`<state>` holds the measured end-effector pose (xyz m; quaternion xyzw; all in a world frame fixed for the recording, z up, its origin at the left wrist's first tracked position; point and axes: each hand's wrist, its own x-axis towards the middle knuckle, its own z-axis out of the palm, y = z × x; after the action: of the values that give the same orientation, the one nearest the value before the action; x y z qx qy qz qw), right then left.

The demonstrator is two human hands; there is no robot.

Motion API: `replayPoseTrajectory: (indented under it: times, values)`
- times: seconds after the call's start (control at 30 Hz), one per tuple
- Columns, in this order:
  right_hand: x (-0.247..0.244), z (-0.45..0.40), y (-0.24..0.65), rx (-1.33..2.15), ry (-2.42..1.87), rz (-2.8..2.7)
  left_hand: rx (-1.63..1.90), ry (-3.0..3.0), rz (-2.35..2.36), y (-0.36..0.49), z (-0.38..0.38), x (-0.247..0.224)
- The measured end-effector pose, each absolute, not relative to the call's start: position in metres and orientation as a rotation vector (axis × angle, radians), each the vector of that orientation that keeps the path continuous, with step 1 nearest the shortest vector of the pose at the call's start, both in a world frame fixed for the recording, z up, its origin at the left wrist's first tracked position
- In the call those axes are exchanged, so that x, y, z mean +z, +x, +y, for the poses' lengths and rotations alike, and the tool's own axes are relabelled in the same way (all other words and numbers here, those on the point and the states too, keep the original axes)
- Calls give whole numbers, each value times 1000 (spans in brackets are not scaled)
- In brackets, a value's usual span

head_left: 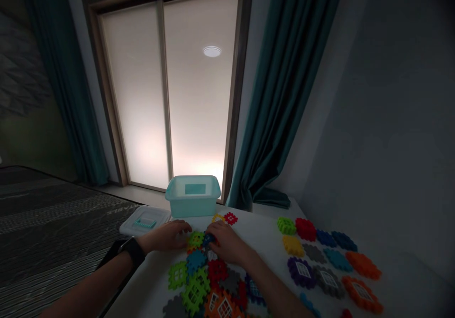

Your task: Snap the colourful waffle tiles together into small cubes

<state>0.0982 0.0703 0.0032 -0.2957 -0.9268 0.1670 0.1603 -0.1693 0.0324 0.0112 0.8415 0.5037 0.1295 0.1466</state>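
A loose pile of gear-edged plastic pieces lies on the white table (152, 280), with a red piece (217, 270), a lime green piece (195, 293) and an orange piece (223, 306) among them. At the pile's far end, my left hand (174, 235) has its fingers apart beside a small green piece (196, 239). My right hand (224, 241) curls over a dark blue piece (208, 239), its fingers closed on it. A dark watch is on my left wrist.
Behind my hands stands a teal bin (194, 206), its white lid (144, 221) to the left. Sorted stacks, including a purple one (301, 273) and a yellow one (293, 246), stand at the right. A red flower-shaped piece (231, 218) lies near the bin.
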Motion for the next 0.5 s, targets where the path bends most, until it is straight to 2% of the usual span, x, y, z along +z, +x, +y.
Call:
replayPoseTrajectory:
  times: [0.5]
  values:
    - [-8, 78, 107, 471, -942, -2653, 438, 2432, 1499, -146, 30, -2]
